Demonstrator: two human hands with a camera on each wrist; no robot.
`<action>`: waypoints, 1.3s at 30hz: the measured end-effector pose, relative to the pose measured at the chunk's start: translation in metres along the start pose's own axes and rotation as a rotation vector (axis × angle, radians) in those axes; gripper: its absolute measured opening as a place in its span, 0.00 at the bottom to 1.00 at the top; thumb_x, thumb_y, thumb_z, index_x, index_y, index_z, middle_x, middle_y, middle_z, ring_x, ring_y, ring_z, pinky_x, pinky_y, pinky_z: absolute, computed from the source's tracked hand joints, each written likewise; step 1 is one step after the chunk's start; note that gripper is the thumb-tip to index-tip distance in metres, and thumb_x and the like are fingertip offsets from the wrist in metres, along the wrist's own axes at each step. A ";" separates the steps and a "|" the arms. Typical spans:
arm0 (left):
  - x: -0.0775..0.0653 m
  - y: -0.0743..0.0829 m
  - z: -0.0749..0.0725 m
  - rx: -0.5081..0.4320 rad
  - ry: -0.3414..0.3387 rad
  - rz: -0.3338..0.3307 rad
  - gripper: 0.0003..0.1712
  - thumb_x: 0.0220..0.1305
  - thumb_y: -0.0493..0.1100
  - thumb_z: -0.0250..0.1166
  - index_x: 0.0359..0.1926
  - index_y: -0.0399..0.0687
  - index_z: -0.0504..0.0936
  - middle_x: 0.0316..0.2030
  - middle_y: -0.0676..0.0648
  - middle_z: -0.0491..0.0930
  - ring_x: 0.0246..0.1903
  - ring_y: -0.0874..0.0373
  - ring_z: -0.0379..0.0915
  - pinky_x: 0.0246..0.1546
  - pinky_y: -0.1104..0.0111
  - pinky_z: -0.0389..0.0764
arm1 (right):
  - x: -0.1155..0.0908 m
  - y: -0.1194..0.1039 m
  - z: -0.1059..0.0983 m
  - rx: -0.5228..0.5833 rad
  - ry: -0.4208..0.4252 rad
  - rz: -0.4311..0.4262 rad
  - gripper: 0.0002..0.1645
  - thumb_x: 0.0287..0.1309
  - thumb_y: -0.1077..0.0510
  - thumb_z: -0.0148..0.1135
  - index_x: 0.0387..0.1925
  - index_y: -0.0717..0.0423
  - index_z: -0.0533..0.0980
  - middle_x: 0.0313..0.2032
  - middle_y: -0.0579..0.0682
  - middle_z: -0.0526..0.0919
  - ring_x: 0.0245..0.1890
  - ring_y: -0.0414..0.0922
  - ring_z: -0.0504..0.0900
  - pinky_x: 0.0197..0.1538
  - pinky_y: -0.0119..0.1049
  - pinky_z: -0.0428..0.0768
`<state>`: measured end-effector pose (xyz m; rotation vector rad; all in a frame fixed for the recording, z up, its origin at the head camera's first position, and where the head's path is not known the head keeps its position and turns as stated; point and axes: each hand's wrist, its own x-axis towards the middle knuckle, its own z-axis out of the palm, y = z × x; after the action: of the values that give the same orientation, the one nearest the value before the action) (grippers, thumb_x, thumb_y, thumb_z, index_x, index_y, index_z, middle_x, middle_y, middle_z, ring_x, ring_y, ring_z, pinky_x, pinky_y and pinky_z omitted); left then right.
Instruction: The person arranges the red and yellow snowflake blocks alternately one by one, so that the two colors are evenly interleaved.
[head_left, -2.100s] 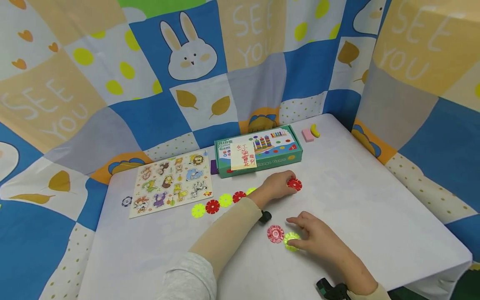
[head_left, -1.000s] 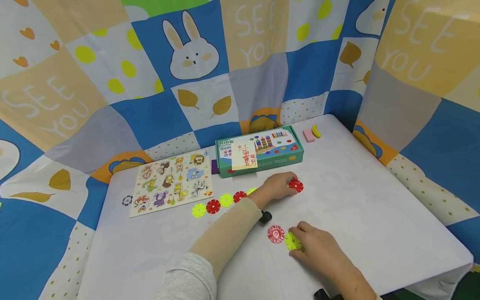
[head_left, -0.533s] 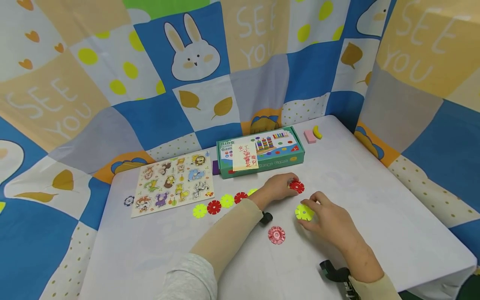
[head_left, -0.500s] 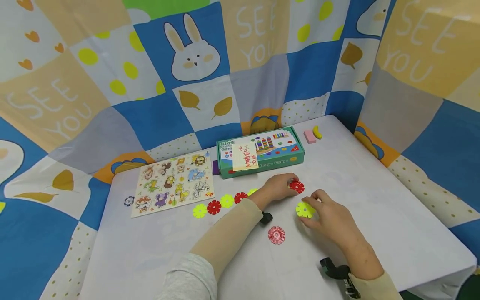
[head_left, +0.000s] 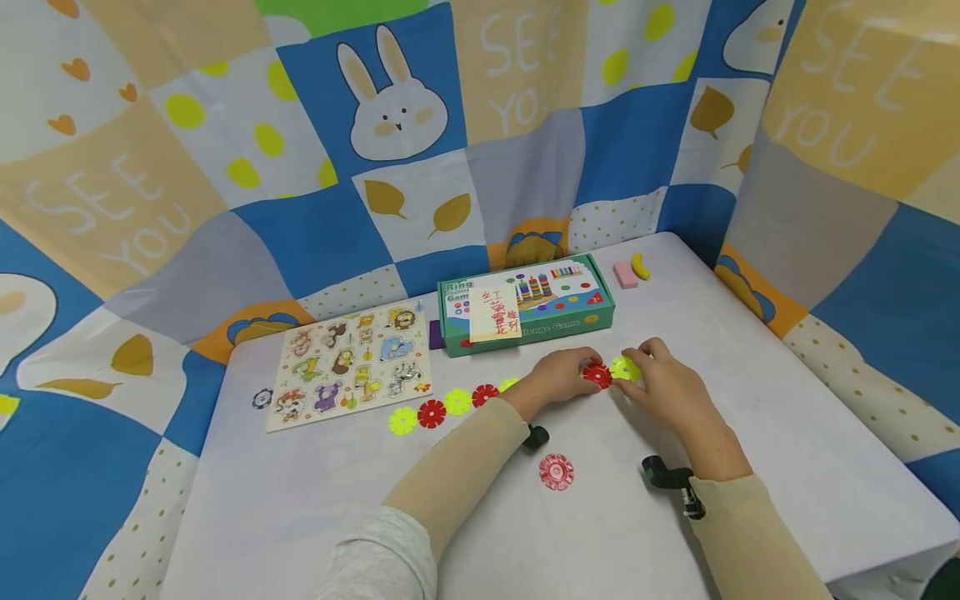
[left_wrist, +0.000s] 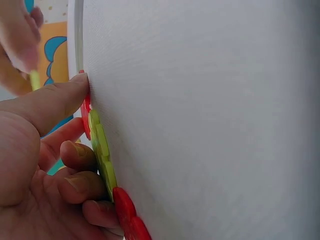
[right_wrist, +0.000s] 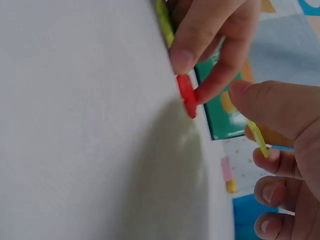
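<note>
In the head view my left hand (head_left: 558, 377) pinches a red snowflake disc (head_left: 597, 377) between thumb and forefinger. In the left wrist view this disc stands at the end of a row, beside a yellow-green snowflake disc (left_wrist: 101, 150) under my curled fingers. My right hand (head_left: 671, 396) pinches another yellow-green disc (head_left: 624, 368), just right of the red one. From the right wrist view, that yellow-green disc (right_wrist: 257, 136) is above the cloth, with a gap between it and the red disc (right_wrist: 187, 95). My left hand and forearm partly hide the row.
Alternating yellow-green and red discs (head_left: 431, 414) run along the white table (head_left: 315, 500). A pinkish-red disc (head_left: 557, 472) lies alone nearer me. Behind are an animal puzzle board (head_left: 348, 367), a green game box (head_left: 525, 304), a pink block (head_left: 626, 275) and a yellow banana-shaped piece (head_left: 640, 266).
My right hand took the yellow-green disc from beside the pinkish-red one and carried it away from me, up to the red disc. My left hand has stayed on the red disc.
</note>
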<state>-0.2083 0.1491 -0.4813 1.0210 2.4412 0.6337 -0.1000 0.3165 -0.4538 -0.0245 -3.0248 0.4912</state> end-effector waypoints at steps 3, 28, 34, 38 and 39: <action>0.000 0.000 -0.001 -0.008 0.000 -0.001 0.25 0.58 0.55 0.67 0.57 0.62 0.74 0.50 0.59 0.75 0.45 0.66 0.68 0.48 0.69 0.69 | 0.011 0.006 0.005 0.010 -0.046 0.015 0.36 0.54 0.45 0.66 0.59 0.62 0.71 0.48 0.60 0.66 0.37 0.53 0.75 0.41 0.50 0.78; -0.002 0.001 -0.001 -0.010 -0.007 -0.013 0.26 0.58 0.55 0.66 0.57 0.62 0.74 0.52 0.59 0.75 0.46 0.65 0.68 0.49 0.68 0.69 | 0.023 0.020 0.012 0.104 -0.159 0.147 0.35 0.50 0.50 0.70 0.57 0.64 0.73 0.47 0.63 0.71 0.47 0.57 0.71 0.49 0.53 0.74; -0.001 0.001 0.000 0.009 0.001 -0.006 0.25 0.58 0.56 0.66 0.57 0.62 0.74 0.50 0.59 0.75 0.44 0.66 0.68 0.48 0.68 0.70 | 0.020 0.022 0.013 0.139 -0.120 0.204 0.35 0.49 0.49 0.71 0.56 0.63 0.75 0.45 0.61 0.71 0.45 0.56 0.71 0.48 0.51 0.73; 0.001 0.002 0.000 0.051 0.004 0.013 0.26 0.59 0.57 0.64 0.57 0.61 0.73 0.49 0.60 0.76 0.43 0.66 0.69 0.46 0.69 0.70 | 0.019 0.023 0.014 0.151 -0.106 0.209 0.34 0.48 0.49 0.71 0.56 0.61 0.75 0.44 0.60 0.71 0.43 0.55 0.71 0.48 0.51 0.73; 0.000 0.003 0.000 0.064 0.000 0.016 0.26 0.59 0.57 0.64 0.58 0.61 0.73 0.49 0.59 0.76 0.43 0.66 0.69 0.46 0.69 0.70 | 0.019 0.023 0.014 0.150 -0.108 0.210 0.34 0.48 0.48 0.71 0.56 0.61 0.75 0.43 0.60 0.71 0.42 0.55 0.71 0.47 0.50 0.74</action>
<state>-0.2074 0.1510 -0.4798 1.0669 2.4701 0.5642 -0.1198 0.3342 -0.4732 -0.3201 -3.0966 0.7589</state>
